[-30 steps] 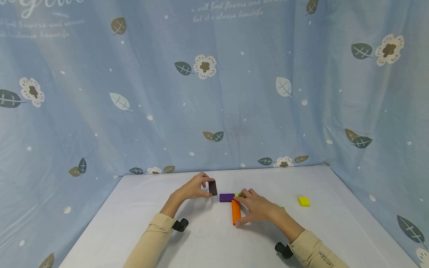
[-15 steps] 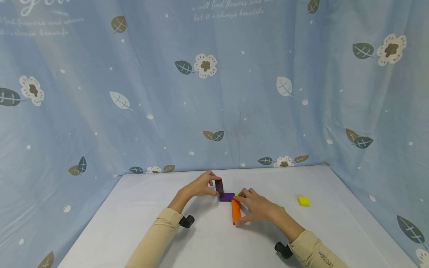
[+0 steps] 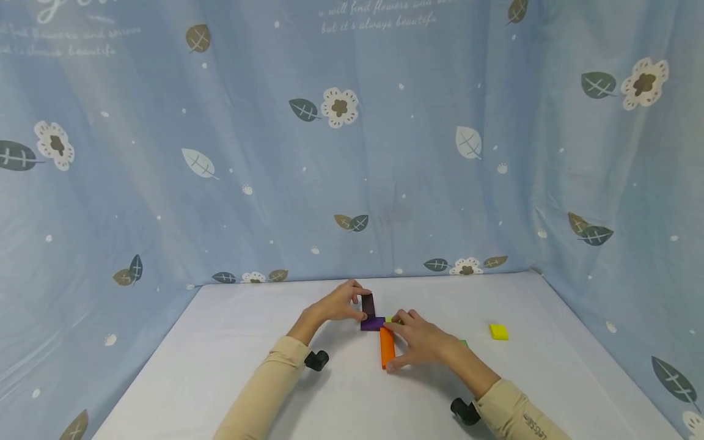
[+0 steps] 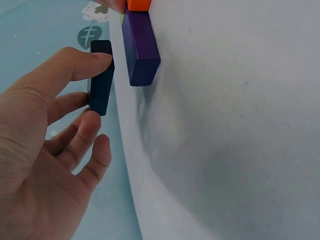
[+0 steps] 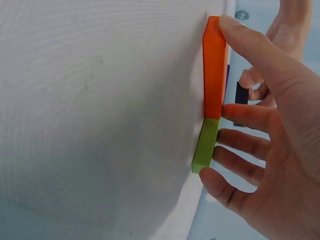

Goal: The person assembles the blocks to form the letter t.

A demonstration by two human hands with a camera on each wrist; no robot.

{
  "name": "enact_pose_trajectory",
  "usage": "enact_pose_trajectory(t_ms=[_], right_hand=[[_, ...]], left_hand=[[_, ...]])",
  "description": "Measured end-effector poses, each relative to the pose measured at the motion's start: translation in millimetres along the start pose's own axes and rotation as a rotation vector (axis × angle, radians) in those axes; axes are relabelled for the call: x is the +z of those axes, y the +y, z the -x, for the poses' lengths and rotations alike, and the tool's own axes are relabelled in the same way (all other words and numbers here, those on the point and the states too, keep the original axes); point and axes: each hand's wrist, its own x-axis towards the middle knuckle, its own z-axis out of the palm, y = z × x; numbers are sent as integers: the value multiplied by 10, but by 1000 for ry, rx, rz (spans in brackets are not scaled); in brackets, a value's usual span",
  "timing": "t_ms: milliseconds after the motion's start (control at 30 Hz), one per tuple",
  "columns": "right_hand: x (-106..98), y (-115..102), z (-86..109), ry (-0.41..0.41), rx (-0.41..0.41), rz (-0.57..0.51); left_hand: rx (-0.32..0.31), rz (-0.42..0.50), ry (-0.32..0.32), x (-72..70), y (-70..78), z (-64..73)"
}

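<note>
While the right hand (image 3: pixel 420 342) holds the orange block (image 3: pixel 387 349), the left hand (image 3: pixel 338 304) has carried its pinched dark block (image 3: pixel 368 305) rightward.

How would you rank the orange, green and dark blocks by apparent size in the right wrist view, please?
1. Orange block, largest.
2. Green block, clearly shorter.
3. Dark block, smallest as seen, though it is farther away and partly hidden by the right hand.
</note>
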Motion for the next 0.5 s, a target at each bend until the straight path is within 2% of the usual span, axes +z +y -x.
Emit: enact_pose_trajectory(t_ms=[500], right_hand=[[-11, -15, 20, 11, -31, 5]], left_hand=[[13, -18, -22, 113, 72, -200]])
